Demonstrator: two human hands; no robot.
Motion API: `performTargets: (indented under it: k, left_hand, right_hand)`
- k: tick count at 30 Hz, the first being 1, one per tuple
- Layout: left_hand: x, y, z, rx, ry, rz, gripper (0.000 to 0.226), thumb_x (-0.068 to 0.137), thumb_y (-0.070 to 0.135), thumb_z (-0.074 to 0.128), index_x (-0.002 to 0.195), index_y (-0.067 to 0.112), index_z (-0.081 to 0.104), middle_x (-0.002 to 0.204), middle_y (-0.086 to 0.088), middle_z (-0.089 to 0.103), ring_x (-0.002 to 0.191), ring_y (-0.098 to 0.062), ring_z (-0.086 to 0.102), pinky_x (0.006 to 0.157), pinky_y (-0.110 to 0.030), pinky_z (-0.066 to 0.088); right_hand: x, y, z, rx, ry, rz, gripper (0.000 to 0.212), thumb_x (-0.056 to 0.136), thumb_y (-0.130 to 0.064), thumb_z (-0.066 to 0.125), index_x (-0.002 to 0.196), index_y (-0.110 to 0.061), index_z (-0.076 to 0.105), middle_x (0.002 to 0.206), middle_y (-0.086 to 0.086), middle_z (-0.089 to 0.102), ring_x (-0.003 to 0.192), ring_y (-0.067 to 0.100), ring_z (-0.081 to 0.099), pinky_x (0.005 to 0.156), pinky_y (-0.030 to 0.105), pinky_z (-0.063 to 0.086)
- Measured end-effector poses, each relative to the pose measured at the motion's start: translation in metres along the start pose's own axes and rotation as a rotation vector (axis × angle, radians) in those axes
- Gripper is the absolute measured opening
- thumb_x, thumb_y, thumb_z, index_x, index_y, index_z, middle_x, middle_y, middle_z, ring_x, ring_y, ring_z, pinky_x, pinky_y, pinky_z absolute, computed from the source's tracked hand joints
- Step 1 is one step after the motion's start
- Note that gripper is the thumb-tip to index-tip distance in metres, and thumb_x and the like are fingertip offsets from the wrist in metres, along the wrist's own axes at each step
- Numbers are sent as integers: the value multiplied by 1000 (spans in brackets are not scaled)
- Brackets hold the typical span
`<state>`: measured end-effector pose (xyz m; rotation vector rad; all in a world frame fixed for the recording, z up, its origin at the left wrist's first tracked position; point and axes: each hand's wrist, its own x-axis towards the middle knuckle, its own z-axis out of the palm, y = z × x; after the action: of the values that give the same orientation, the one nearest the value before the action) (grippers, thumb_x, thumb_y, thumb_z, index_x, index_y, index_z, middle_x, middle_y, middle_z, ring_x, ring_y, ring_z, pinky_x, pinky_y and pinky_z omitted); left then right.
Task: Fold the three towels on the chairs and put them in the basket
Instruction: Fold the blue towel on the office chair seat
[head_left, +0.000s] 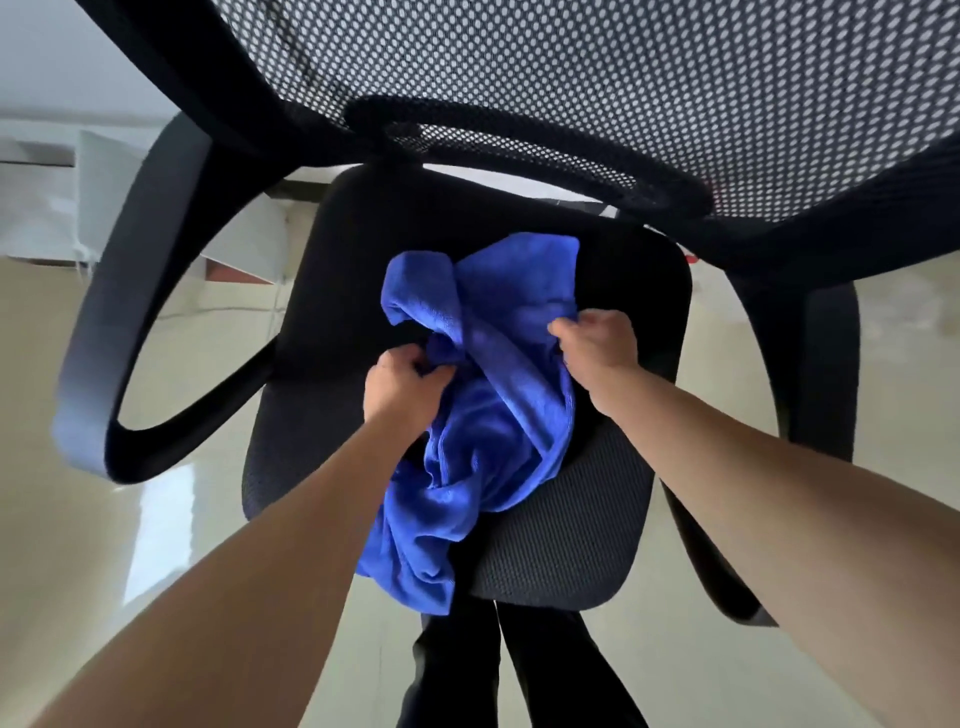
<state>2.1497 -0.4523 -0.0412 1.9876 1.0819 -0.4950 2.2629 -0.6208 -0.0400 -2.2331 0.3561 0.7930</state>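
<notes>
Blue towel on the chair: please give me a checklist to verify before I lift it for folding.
1. Left hand grips the towel: ok.
2. Right hand grips the towel: ok.
3. Hands hold two corners: cannot tell, cloth is crumpled.
4. Towel clear of the armrest: ok.
5. Towel lies flat on the seat: not ok, bunched, hanging over the front edge.
6. Basket within reach: cannot tell, not in view.

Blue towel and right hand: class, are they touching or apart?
Touching. The head view shows the right hand pinching a fold of the blue towel on the chair seat.
</notes>
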Motion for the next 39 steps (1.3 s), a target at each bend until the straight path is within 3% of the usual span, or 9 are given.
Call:
performTargets:
  k: [5, 9, 14, 17, 20, 26, 32, 36, 39]
  left_hand:
    - [-12, -29, -33, -19, 28, -268, 31, 84, 28, 66, 65, 8, 52, 61, -6, 53, 66, -29, 52, 56, -29, 38]
    - [-24, -42, -49, 308, 24, -305, 33, 75, 37, 67, 91, 9, 57, 96, -12, 63, 93, -35, 59, 70, -36, 44]
    - [-23, -8, -21, 644, 231, 506, 65, 58, 27, 78, 117, 16, 54, 111, -11, 53, 101, -35, 52, 81, -44, 43]
    - [-22, 17, 3, 856, 125, 754, 67, 62, 32, 79, 122, 20, 53, 125, -11, 50, 109, -32, 50, 86, -43, 42]
    - [-13, 20, 8, 858, 39, 629, 43, 83, 30, 65, 124, 22, 54, 130, -8, 43, 117, -29, 43, 93, -40, 38]
    - [6, 20, -34, 96, 95, 338, 19, 86, 25, 69, 95, 10, 75, 88, -12, 67, 78, -26, 60, 68, -25, 38]
    - [47, 42, -73, -332, 329, 1, 16, 90, 25, 61, 86, 13, 69, 63, -4, 54, 49, -7, 46, 55, -26, 40]
    - [74, 46, -77, -457, 312, -143, 21, 90, 31, 60, 74, 19, 59, 71, 0, 55, 70, -19, 51, 68, -34, 45]
    - [71, 36, -69, -412, 234, -174, 27, 80, 36, 71, 97, 18, 64, 90, -4, 64, 78, -22, 58, 75, -35, 51]
  right_hand:
    - [-27, 47, -33, -292, 117, 193, 45, 92, -41, 44, 99, -1, 64, 101, 23, 65, 93, 41, 61, 72, 37, 40]
    - [-54, 77, -42, -426, 26, 272, 35, 86, -46, 56, 95, -12, 61, 92, 10, 65, 89, 35, 62, 74, 37, 46]
    - [-37, 50, -41, -174, 193, 152, 51, 77, -43, 69, 120, -23, 51, 92, -7, 59, 88, 22, 59, 79, 34, 47]
    - [-10, 35, -39, -148, 114, 74, 35, 69, -34, 72, 98, -18, 60, 81, -3, 62, 75, 20, 59, 60, 26, 42]
    - [1, 27, -44, -162, 105, 35, 16, 76, -24, 67, 74, -10, 61, 68, 4, 60, 68, 24, 56, 57, 28, 41]
    - [3, 31, -71, -169, 356, -16, 23, 93, -29, 59, 97, -7, 63, 90, 12, 63, 91, 32, 61, 68, 29, 35]
    - [22, 19, -68, -42, 421, -28, 27, 94, -28, 56, 105, -5, 61, 105, 17, 67, 98, 33, 61, 78, 32, 41]
    - [30, 13, -58, 88, 358, 6, 31, 90, -41, 60, 101, -11, 62, 90, 5, 61, 85, 22, 57, 73, 29, 40]
    - [30, 23, -47, 181, 255, 149, 42, 67, -63, 66, 74, -22, 58, 69, 2, 54, 73, 29, 62, 63, 41, 46]
